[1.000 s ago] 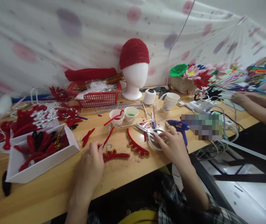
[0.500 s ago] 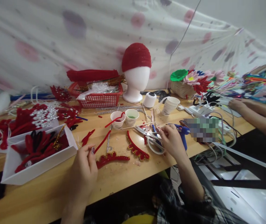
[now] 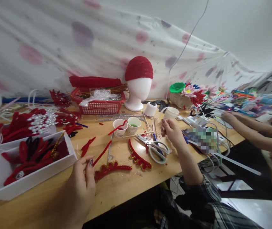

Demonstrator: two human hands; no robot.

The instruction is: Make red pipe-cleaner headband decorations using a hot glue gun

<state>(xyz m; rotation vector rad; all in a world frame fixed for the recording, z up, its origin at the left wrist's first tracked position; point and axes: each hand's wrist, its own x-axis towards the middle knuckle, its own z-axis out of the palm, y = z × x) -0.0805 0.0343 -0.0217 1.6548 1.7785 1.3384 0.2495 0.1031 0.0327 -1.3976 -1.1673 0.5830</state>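
My left hand [image 3: 83,181] is closed in a pinch at the near end of a thin red pipe cleaner [image 3: 102,153], which slants up and away over the table. Just beyond these fingers lies a curved red piece with gold scalloped trim [image 3: 113,169]. A second gold-trimmed red piece [image 3: 139,156] rests to its right. My right hand [image 3: 174,132] is raised above the table, thumb and fingertips pressed together; anything between them is too small to make out. Below it, white-handled scissors [image 3: 158,152] lie partly open. A blue glue gun [image 3: 185,138] is mostly hidden behind my right wrist.
Two paper cups hold dark red bits [image 3: 120,128] and green beads [image 3: 134,125]. A white box of red pieces [image 3: 33,183] stands left. Behind are a red basket [image 3: 102,107] and a foam head [image 3: 139,89]. Another person's arms [image 3: 252,127] reach in at right.
My right hand has lifted away from the scissors, toward the cups at the back. My left hand keeps its pinch beside the red piece. The whole view has shifted slightly.
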